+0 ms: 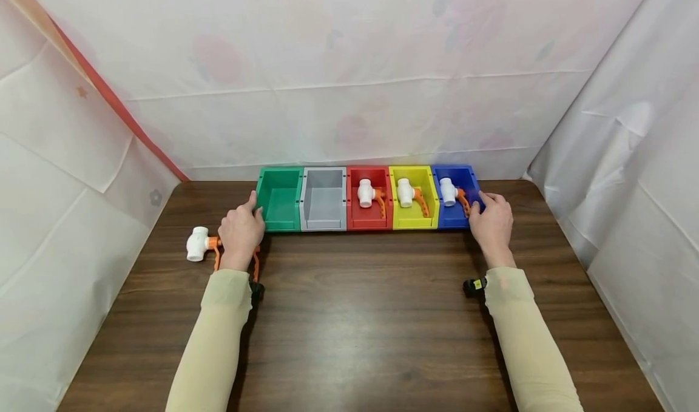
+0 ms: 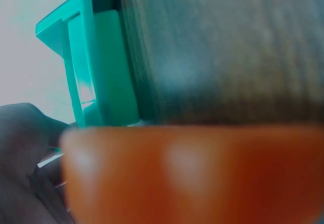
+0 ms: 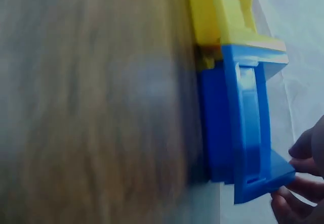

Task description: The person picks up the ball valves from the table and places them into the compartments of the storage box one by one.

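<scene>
My left hand [image 1: 241, 232] grips the outer side of the green bin [image 1: 280, 224], at the left end of a joined row of bins. At the other end my right hand [image 1: 493, 221] holds the outer wall of the blue bin [image 3: 248, 118], fingers around its corner. White ball valves with orange handles lie in the blue bin, the yellow bin [image 1: 415, 222] and the red bin [image 1: 368, 222]. Beside my left hand lies another ball valve [image 1: 198, 244]. An orange handle [image 1: 256, 265] shows past my left wrist, partly hidden, and orange fills the lower left wrist view.
The grey bin [image 1: 324, 221], between green and red, holds nothing, as does the green one. The row stands near the back edge of the brown wooden table [image 1: 355, 315]. Pale cloth [image 1: 349, 121] hangs behind and on both sides.
</scene>
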A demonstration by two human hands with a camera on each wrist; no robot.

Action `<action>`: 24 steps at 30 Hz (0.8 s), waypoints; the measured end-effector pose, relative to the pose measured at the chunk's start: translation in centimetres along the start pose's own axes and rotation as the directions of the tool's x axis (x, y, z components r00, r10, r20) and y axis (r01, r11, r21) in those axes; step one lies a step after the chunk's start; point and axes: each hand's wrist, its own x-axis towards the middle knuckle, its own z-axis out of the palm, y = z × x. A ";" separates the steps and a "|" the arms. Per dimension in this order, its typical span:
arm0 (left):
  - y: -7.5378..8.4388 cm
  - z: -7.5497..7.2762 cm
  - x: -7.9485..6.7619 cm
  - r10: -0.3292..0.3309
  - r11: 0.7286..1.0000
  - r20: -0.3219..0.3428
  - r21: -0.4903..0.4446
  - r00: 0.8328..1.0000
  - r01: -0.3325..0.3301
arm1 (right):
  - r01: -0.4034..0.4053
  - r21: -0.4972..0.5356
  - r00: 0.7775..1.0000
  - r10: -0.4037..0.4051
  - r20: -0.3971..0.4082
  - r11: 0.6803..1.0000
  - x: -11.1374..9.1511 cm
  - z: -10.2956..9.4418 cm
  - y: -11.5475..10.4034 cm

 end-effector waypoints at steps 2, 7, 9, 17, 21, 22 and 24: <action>-0.1 0.0 0.0 -0.002 1.000 -0.005 0.000 1.000 0.002 | -0.032 0.025 0.999 0.031 0.030 0.999 -0.1 0.0 0.4; -0.1 -0.2 0.0 -0.008 1.000 0.004 -0.007 1.000 0.008 | -0.107 0.108 0.993 0.101 0.064 0.988 0.0 -0.4 1.0; 0.1 -0.3 0.0 -0.008 1.000 0.024 -0.016 1.000 0.009 | -0.136 0.119 0.989 0.128 0.075 0.984 -0.1 -0.7 1.4; 0.4 0.0 0.3 -0.005 1.000 0.052 -0.021 0.999 0.006 | -0.187 0.101 0.978 0.176 0.108 0.977 -0.3 -1.1 2.4; 0.0 0.0 0.3 -0.004 1.000 0.045 -0.022 0.999 0.005 | -0.169 0.105 0.982 0.158 0.108 0.980 -0.2 -0.6 2.6; -0.1 0.0 0.3 -0.005 1.000 0.044 -0.024 0.999 0.006 | -0.163 0.105 0.982 0.151 0.111 0.981 -0.1 -0.4 2.7; -0.4 -0.2 0.3 -0.011 0.999 0.047 -0.031 0.999 0.013 | -0.156 0.106 0.982 0.142 0.126 0.982 0.0 -0.3 2.6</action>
